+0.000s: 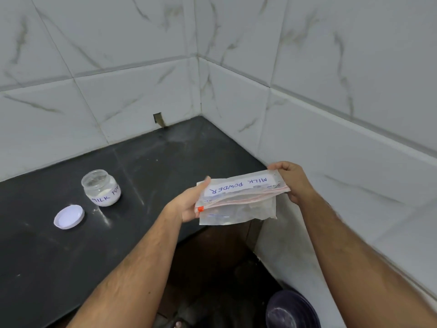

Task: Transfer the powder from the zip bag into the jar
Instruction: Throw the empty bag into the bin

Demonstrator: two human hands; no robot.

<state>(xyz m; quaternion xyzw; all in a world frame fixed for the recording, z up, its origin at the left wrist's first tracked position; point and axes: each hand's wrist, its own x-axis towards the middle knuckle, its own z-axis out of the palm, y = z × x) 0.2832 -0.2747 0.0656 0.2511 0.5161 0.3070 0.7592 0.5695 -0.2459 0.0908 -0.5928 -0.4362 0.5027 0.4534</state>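
1. I see the black stone table (146, 162) boxed in by white marble-look tiled walls (307, 79) behind and to the right; its near edge runs open.
2. My left hand (189, 204) and right hand (293, 181) each keep a narrow grip on one end of the clear plastic zip bag (238, 200) labelled "MILK POWDER", held beyond the table's near edge.
3. The small clear glass jar (101, 187) stands uncapped on the table, white powder low inside.
4. The round white plastic lid (69, 217) lies just beside it.

Both hands, left hand (189, 204) and right hand (293, 181), hold the zip bag (238, 200) beside the open jar (101, 187).
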